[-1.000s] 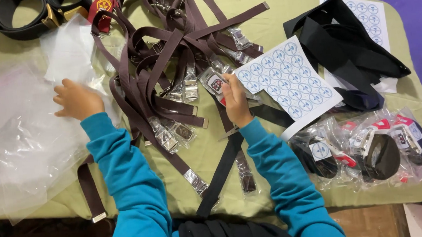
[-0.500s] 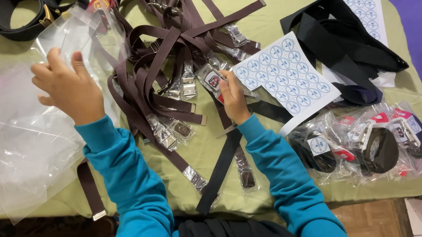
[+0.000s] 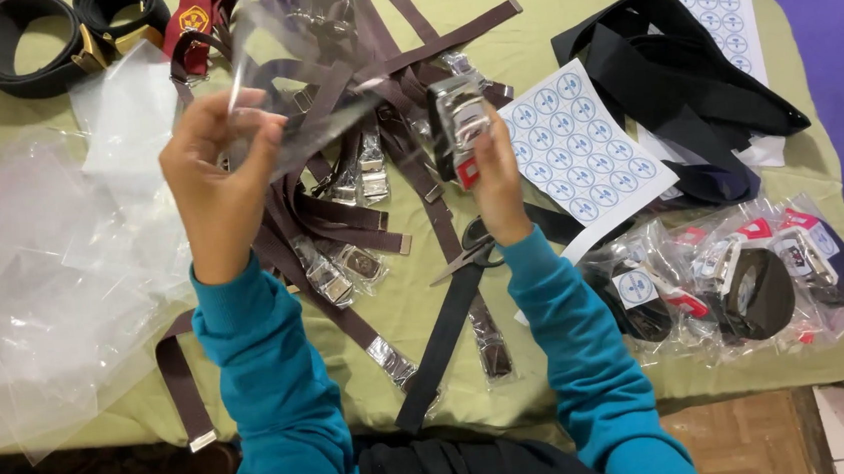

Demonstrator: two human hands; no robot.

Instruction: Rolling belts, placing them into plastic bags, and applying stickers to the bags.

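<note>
Left hand raised over the worktop, grip closed on a clear plastic bag, pinched at its lower edge between thumb and fingers; bag hangs in the air above the pile of brown belts. Right hand also lifted, grip closed around a rolled belt with a metal buckle, buckle facing up, red tag at the lower edge. Bag and rolled belt are near each other, not touching. Scissors lie on the worktop just below the right wrist, partly over a black strap that runs off the near edge. Sticker sheet with round blue labels sits just right of the right hand; a second sheet lies farther back under a heap of black belts. Bagged finished belts are stacked at the right near edge. Loose stack of empty clear bags covers the left side. Two coiled black belts with gold buckles at the far left corner.
</note>
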